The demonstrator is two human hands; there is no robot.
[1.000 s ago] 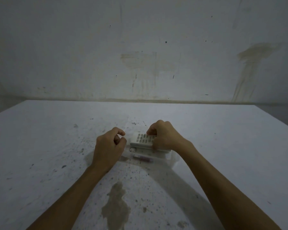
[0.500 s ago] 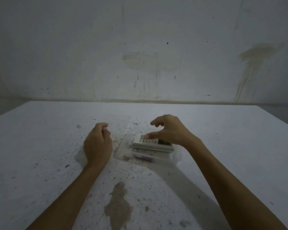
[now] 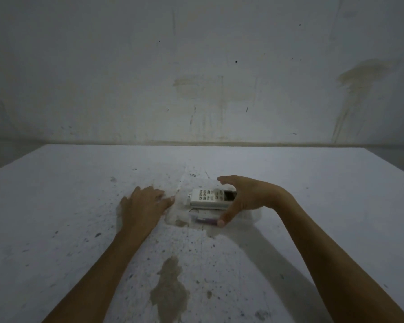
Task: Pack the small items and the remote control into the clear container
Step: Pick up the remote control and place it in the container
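- The right hand (image 3: pixel 247 198) is spread wide and holds nothing; it arches over the right end of the container (image 3: pixel 254 214), fingers (image 3: pixel 226 180) reaching across the far side, thumb (image 3: pixel 224 219) pointing down at the near wall; whether the thumb tip touches the plastic cannot be told.
- The left hand (image 3: pixel 141 205) lies palm down on the surface (image 3: pixel 56 206), fingers loosely stretched, gripping nothing; its fingertips (image 3: pixel 169 199) rest at the container's left edge, seemingly against it.
- The remote (image 3: pixel 209 198) sits inside the container, lengthwise left to right, buttons up, dark screen towards the right hand; its right end is partly hidden under that hand.
- A small dark purplish item (image 3: pixel 205 221) lies in the container near the front wall, just beside the thumb; what it is cannot be made out.
- The container stands mid-surface; the surface is white, speckled with dark spots, with a brown stain (image 3: pixel 170 292) nearer the person, between the forearms.
- Behind is a marked, stained wall (image 3: pixel 196 66).
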